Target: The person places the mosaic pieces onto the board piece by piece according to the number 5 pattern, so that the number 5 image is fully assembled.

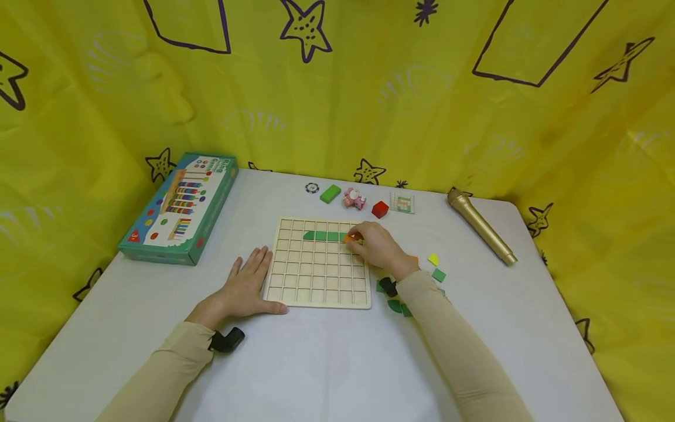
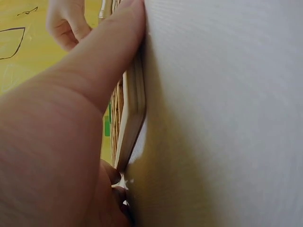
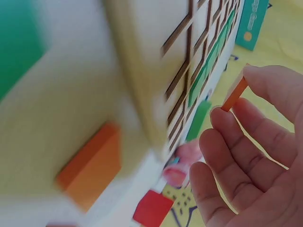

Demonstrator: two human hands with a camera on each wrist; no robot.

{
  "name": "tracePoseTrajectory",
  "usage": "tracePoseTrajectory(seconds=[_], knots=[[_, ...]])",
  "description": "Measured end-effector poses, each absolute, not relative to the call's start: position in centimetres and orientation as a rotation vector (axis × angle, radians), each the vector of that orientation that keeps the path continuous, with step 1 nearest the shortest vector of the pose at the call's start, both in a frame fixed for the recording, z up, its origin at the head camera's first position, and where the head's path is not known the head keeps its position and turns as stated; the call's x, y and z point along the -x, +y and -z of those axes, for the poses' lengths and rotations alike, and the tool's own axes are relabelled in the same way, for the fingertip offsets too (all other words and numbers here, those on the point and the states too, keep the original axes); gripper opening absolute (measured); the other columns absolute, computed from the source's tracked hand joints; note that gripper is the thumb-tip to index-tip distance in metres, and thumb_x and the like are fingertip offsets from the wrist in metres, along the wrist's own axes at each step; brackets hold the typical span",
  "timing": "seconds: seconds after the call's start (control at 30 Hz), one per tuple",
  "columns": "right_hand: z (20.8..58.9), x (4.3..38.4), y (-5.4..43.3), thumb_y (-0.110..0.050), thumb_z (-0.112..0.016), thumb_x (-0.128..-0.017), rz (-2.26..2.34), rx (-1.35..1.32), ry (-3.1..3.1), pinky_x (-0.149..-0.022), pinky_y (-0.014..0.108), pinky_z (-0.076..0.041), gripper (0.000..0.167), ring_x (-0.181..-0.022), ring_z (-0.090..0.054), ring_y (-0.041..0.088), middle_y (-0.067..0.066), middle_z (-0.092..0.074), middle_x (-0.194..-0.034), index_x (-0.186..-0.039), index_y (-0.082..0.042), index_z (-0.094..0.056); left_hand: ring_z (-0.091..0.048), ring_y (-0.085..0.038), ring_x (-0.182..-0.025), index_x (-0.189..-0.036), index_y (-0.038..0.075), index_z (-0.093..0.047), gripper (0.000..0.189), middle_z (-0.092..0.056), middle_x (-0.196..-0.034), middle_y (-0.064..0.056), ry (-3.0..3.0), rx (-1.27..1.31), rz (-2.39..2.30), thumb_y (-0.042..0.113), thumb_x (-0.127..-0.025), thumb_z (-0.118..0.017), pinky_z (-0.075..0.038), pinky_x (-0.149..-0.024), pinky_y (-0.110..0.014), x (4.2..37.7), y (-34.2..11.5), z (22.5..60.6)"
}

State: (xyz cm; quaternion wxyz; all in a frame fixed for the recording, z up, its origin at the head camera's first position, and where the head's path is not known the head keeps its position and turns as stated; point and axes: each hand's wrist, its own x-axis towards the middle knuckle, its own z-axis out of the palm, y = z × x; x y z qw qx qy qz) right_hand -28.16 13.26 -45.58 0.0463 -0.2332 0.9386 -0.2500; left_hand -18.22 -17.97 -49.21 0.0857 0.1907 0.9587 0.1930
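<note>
A wooden grid board (image 1: 318,275) lies on the white table, with a row of green tiles (image 1: 327,236) set in cells near its far side. Between thumb and fingertips, my right hand (image 1: 378,247) pinches a small orange tile (image 3: 235,92) at the right end of that row. My left hand (image 1: 241,293) rests on the table along the board's left edge, fingers straight and spread, its thumb at the near left corner. Beside the board, partly hidden under the right forearm, are loose tiles, including a yellow one (image 1: 433,259), a green one (image 1: 439,275) and an orange one (image 3: 94,165).
Behind the board stand a chip (image 1: 312,187), a green block (image 1: 330,194), a pink figurine (image 1: 354,198), a red block (image 1: 380,209) and a grid-pattern card (image 1: 403,203). A game box (image 1: 179,205) lies at the left, a gold microphone (image 1: 481,225) at the right.
</note>
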Motion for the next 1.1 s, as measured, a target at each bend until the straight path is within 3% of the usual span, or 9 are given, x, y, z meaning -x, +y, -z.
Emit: tracePoseTrajectory(seconds=[0.53,1.1], knots=[[46.1,28.1,9.0,-0.024,-0.065,-0.096,0.573,0.945,2.83,-0.096,0.036,-0.044,0.027,-0.103,-0.057,0.023,0.007,-0.065,-0.107,-0.114,-0.004,-0.071,0.0,-0.039,-0.146,-0.151,-0.011,-0.01,0.134,-0.006,-0.159,-0.026,2.857,-0.571,-0.557,0.075,-0.068,-0.07,0.003,-0.11,-0.062,18.5,-18.0,49.3],[45.7,28.5,4.7,-0.02,-0.07,-0.093,0.471,1.021,2.837,-0.088,0.031,-0.049,0.017,-0.094,-0.063,0.019,0.003,-0.07,-0.097,-0.103,-0.007,-0.074,-0.002,-0.039,-0.146,-0.151,-0.011,-0.011,0.131,-0.008,-0.158,-0.026,2.837,-0.562,-0.555,0.073,-0.07,-0.07,0.001,-0.11,-0.062,18.3,-18.0,48.9]])
